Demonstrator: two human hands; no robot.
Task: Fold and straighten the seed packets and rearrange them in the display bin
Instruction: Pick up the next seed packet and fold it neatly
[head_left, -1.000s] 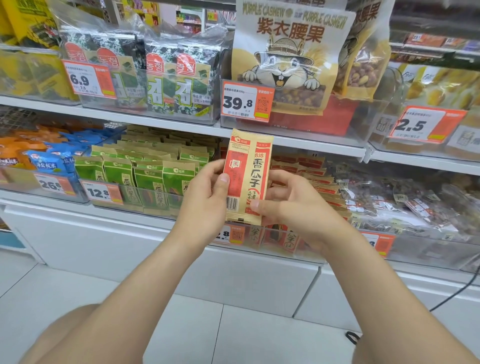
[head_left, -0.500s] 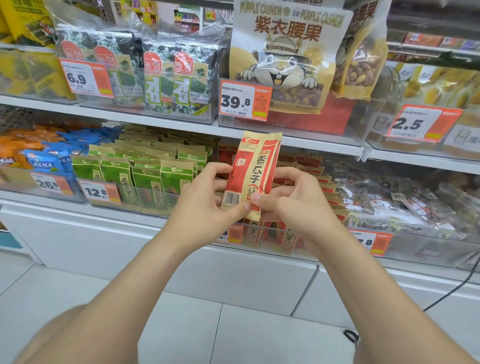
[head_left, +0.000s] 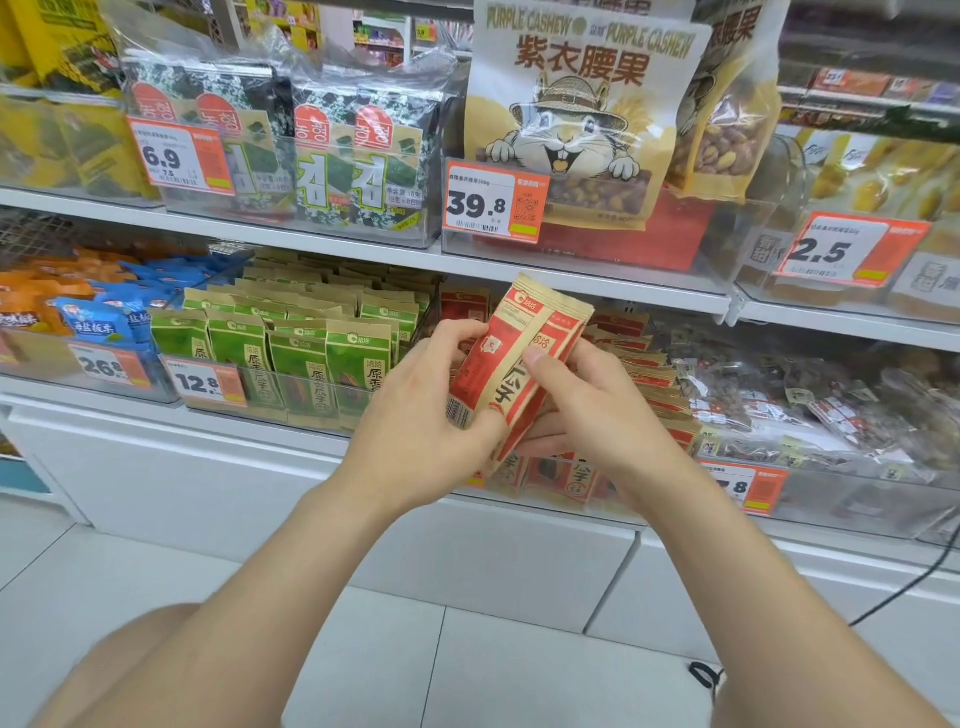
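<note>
Head cam: L hand (head_left: 421, 415) & R hand (head_left: 602, 421) both pinch the packet (head_left: 511, 374) between them. We'd crease it w/ thumbs, edges aligned.

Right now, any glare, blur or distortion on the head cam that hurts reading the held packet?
Head view: even light, no hard shadows; the red seed packet, gripped by left hand and right hand, is slightly soft but its print reads; glare streaks the seaweed bags; the shelf edge curves slightly from the wide lens; far-right clear bags look smeared.

Arms outstretched, left hand (head_left: 421, 415) and right hand (head_left: 597, 415) grip, fingers curled.
</note>
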